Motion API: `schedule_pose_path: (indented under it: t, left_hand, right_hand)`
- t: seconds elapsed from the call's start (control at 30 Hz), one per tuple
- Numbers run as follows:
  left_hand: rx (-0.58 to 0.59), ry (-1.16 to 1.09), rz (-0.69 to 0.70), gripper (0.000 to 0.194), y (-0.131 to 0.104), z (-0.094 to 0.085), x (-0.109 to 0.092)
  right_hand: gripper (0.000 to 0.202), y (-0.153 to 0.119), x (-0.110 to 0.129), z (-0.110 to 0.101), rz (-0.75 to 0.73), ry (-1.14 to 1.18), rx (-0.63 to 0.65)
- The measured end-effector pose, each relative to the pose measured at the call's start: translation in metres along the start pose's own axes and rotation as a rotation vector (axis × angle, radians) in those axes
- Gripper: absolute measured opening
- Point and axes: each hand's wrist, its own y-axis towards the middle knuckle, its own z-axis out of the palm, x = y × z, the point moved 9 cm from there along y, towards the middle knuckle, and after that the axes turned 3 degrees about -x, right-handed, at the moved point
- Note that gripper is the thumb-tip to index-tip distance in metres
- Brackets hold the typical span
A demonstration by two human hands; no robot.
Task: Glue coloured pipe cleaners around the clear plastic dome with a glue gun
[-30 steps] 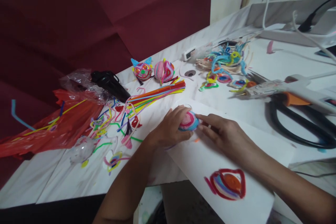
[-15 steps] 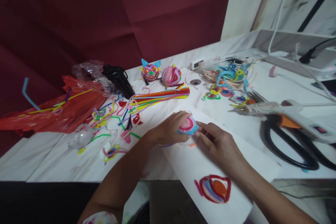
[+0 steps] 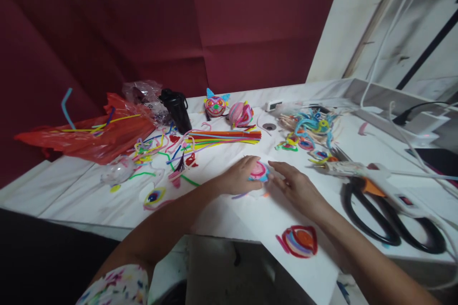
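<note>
A small round piece (image 3: 259,170) in pink, magenta and light blue lies at the upper part of a white paper sheet. My left hand (image 3: 243,176) is curved round its left side, thumb and fingers gripping it. On the right, my right hand (image 3: 295,186) has its fingers apart close to the blue edge, with nothing visible between them. Lower on the same white sheet (image 3: 286,267) is a red-outlined eye shape (image 3: 299,242) with an orange centre.
Pipe cleaners (image 3: 229,137) lie behind the hands, near a black bottle (image 3: 177,109) and two decorated balls (image 3: 216,105). Black-handled scissors (image 3: 372,214) and a white glue gun (image 3: 386,183) are at right. A red bag (image 3: 93,138) sits at left.
My right hand has come away from the round piece, its fingers now apart. My left hand stays on the piece. The camera view has tilted and shifted.
</note>
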Motion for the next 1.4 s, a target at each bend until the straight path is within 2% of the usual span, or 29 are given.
schedule_pose_path:
  t: [0.17, 0.33, 0.57, 0.77, 0.93, 1.1, 1.2, 1.4]
  left_hand:
    - [0.045, 0.005, 0.018, 0.071, -0.001, 0.004, 0.003]
    - [0.061, 0.008, 0.012, 0.072, -0.001, 0.005, 0.003]
    - [0.147, 0.006, 0.005, 0.079, -0.003, 0.004, 0.004]
    - [0.181, -0.006, 0.006, 0.081, -0.003, 0.004, 0.007]
    - [0.243, -0.036, 0.009, 0.088, -0.003, -0.005, 0.005]
    - [0.267, 0.034, 0.034, 0.079, -0.005, -0.013, -0.003]
    - [0.254, 0.069, 0.078, 0.074, -0.008, -0.017, -0.006]
    - [0.252, 0.057, 0.095, 0.072, -0.013, -0.015, 0.001]
  right_hand:
    - [0.040, 0.002, 0.003, 0.011, -0.056, 0.026, 0.044]
    - [0.042, -0.001, 0.004, 0.010, -0.045, 0.032, 0.015]
    - [0.046, -0.004, 0.003, 0.010, -0.025, 0.053, -0.007]
    - [0.044, -0.004, 0.005, 0.011, 0.004, 0.089, 0.026]
    - [0.044, -0.005, 0.003, 0.011, 0.022, 0.151, 0.060]
    - [0.055, -0.015, -0.017, 0.011, 0.123, 0.195, 0.040]
    - [0.055, -0.019, -0.022, 0.009, 0.142, 0.193, 0.014]
    - [0.038, -0.011, -0.003, 0.006, 0.064, 0.183, 0.046]
